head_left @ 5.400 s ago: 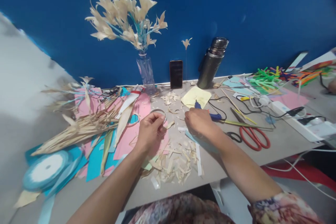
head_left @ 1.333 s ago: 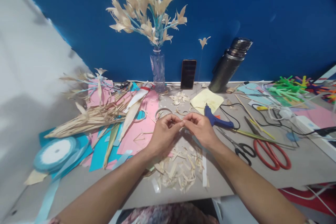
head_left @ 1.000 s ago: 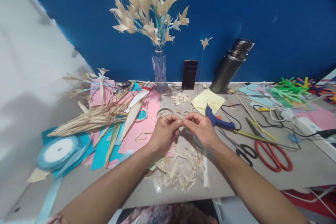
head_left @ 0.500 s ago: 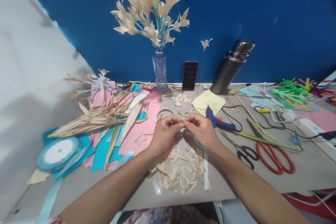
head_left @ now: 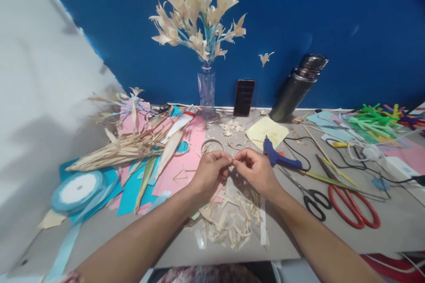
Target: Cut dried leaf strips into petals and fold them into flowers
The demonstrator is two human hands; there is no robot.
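My left hand (head_left: 210, 172) and my right hand (head_left: 257, 171) meet over the middle of the table, thumbs and forefingers pinched. Between their fingertips is a tiny pale strip of dried husk (head_left: 233, 159), mostly covered by the fingers. Below the hands lies a loose heap of husk scraps (head_left: 232, 221). A blue glue gun (head_left: 280, 159) rests just right of my right hand, with a yellow paper square (head_left: 267, 132) behind it. Beyond my left hand is a roll of tape (head_left: 212, 142), lying flat.
Husk flowers (head_left: 199, 17) stand in a clear bottle (head_left: 207, 93) at the back, near a phone (head_left: 244, 97) and a leaning flask (head_left: 297, 88). Black-handled scissors (head_left: 317, 201) and red-handled scissors (head_left: 353, 205) lie right. Dried husks (head_left: 116, 152) and a ribbon spool (head_left: 78, 190) are left.
The view has shifted slightly, so the scene sits a little further right. Both hands stay together at the fingertips, and the pale strip between them shows a bit more clearly.
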